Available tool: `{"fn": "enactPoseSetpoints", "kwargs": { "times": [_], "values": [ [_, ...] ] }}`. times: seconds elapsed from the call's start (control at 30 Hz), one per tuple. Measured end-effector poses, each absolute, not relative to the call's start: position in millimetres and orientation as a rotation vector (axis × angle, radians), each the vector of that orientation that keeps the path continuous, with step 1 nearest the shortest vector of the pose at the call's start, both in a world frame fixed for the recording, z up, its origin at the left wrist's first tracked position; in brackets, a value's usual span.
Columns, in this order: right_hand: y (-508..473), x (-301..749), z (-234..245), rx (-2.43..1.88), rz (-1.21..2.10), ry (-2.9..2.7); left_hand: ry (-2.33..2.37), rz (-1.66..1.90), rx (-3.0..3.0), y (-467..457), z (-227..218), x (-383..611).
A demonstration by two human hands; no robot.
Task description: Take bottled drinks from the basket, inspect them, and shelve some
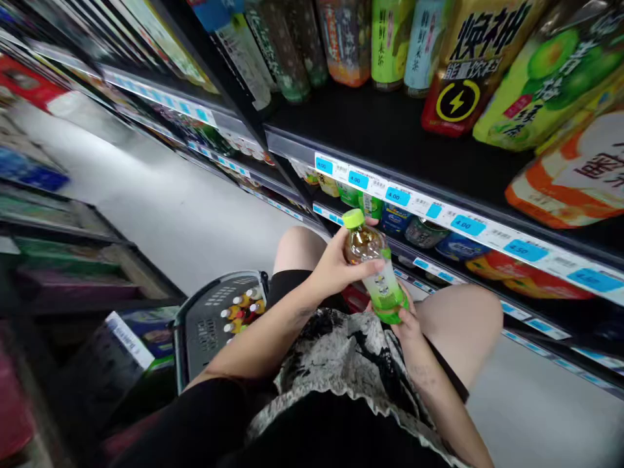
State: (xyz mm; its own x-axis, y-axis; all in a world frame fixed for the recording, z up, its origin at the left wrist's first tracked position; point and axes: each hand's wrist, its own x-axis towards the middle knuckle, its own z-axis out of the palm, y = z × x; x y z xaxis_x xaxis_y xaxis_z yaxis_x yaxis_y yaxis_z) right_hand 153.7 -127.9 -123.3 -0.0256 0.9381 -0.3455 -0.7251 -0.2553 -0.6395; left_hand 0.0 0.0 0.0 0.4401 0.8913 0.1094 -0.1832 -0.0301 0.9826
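A drink bottle (383, 283) with a lime-green cap, amber liquid and a white-and-green label is held tilted above my lap. My left hand (338, 263) wraps round its upper half, thumb across the label's top. At the bottle's green base, the fingers of my right hand (408, 318) are closed on it from the right. Part of each hand is hidden behind the bottle. Just beyond it is the edge of a drinks shelf (414, 201) with blue price tags.
Large bottles, such as a gold-and-red energy drink (468, 71), stand on the upper shelf. Cans (424, 232) fill the one below. Left of my knee, a grey shopping basket (202, 331) holds several small bottles (240, 312). The pale aisle floor (160, 201) runs away at left.
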Motion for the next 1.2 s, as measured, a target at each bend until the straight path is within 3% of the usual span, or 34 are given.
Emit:
{"fn": "enactPoseSetpoints", "kwargs": {
  "times": [0.1,0.2,0.43,0.53,0.7,0.97,1.2],
  "values": [
    [-131,157,-125,-0.885,1.682,-0.334,0.640,0.944,1.397,-4,9,2],
    [-130,159,-137,-0.872,1.516,-0.509,0.505,0.918,1.487,-5,14,3],
    [-118,161,-131,-1.135,0.220,-1.250,0.306,0.894,1.486,1,12,0],
    [-118,164,-122,-1.139,-0.048,-1.334,0.302,0.916,1.433,2,11,-1],
    [-119,167,-127,-1.119,-0.126,-1.370,0.201,0.902,1.466,2,14,2],
    [-116,160,-130,-1.112,0.010,-1.280,0.320,0.956,1.582,-8,22,5],
    [-120,159,-133,-1.093,0.315,-1.235,0.352,0.913,1.683,-13,28,3]
  ]
}}
